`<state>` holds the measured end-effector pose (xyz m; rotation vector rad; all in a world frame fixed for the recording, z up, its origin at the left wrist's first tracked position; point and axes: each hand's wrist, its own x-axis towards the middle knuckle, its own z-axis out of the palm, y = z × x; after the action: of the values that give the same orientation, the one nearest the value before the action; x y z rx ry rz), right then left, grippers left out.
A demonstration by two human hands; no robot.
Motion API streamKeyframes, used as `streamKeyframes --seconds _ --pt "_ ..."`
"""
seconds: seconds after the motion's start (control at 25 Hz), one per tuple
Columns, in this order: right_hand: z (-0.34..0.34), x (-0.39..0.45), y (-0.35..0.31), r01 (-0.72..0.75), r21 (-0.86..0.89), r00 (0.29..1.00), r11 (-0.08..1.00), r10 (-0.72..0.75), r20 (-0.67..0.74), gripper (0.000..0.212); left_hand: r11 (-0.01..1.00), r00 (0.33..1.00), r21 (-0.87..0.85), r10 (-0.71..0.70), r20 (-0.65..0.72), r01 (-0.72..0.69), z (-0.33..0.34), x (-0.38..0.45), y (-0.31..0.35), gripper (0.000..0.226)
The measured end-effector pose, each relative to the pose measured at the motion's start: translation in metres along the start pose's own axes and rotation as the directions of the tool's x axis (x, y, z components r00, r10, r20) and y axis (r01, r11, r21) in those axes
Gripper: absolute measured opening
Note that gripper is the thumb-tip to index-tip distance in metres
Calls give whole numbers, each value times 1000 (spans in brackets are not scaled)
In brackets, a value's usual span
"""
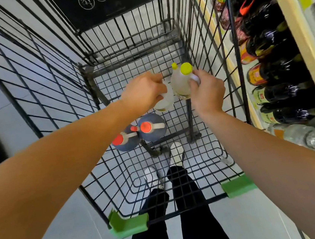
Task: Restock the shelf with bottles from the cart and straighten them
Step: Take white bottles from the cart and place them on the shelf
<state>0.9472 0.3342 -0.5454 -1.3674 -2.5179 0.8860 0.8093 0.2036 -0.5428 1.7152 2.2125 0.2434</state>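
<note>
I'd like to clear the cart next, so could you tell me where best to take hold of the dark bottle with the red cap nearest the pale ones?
Probably by its pale loop handle, coming straight down from above: the dark bottle stands upright on the cart floor, with the handle jutting from the neck toward the shelf side.

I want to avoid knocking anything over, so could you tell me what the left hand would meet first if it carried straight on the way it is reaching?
The left hand already grips one pale bottle. Straight on, it would probably bump the yellow-capped bottle beside it, though depth is hard to judge.
</note>
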Motion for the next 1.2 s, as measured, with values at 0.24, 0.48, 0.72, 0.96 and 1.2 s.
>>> streamKeyframes --seconds 0.24,0.48,0.72,0.96,1.2 --pt "-23 -9 -19 43 -85 999 995 -44 -13 20 975 968 -57 -220 -120 215 -45 -38 -12 25" --pt "-97 -65 -67 103 -25 988 994 -105 -114 22 964 945 -5 -263 -194 267 -141 -92 9 26" --pt "-209 -159 -112 127 -15 927 992 -124 -355 29 984 958 92 -124 -257 152 -248 -144 79 26" --pt "-301 -258 -84 2 60 846 998 31 -532 23 989 957 121 117 -264 -87 -292 -163 188 27" --pt "-373 -349 -17 -214 24 733 977 176 -657 25 941 935 111 333 -121 -320 -276 -150 302 27"
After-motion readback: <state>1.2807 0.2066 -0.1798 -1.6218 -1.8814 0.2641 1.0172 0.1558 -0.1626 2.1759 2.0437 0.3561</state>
